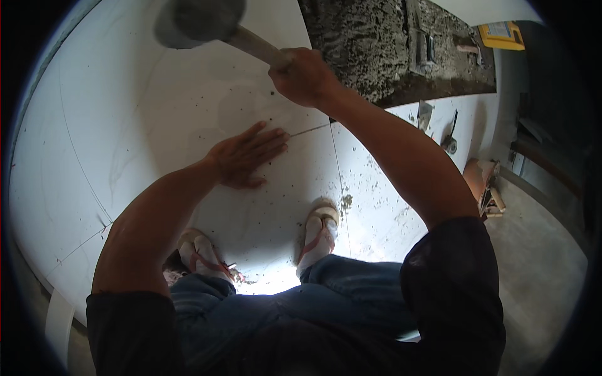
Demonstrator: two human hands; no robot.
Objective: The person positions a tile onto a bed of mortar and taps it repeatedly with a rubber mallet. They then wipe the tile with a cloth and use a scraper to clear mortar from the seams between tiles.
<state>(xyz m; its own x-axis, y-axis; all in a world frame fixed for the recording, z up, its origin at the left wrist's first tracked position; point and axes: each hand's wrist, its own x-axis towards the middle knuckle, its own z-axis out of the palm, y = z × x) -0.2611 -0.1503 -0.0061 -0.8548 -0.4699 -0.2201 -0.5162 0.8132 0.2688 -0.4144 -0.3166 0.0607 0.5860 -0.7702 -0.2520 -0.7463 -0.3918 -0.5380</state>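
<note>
My right hand (305,78) is closed round the pale handle of a mallet (202,20). Its big dark head, slightly blurred, hangs over the white floor tiles (182,113) at the upper left. Palm down, my left hand (249,155) lies on a tile with its fingers spread, beside a joint line between tiles. Dark crumbs of mortar are scattered about it. Right of the mallet grip, the tile edge meets a bed of rough grey mortar (357,50).
A trowel (429,49) lies on the mortar bed. On the right-hand tiles rest a scraper-like blade (425,114) and a small tool with a round part (449,144). A yellow container (503,36) stands far right. My sandalled feet (318,232) are on the tiles.
</note>
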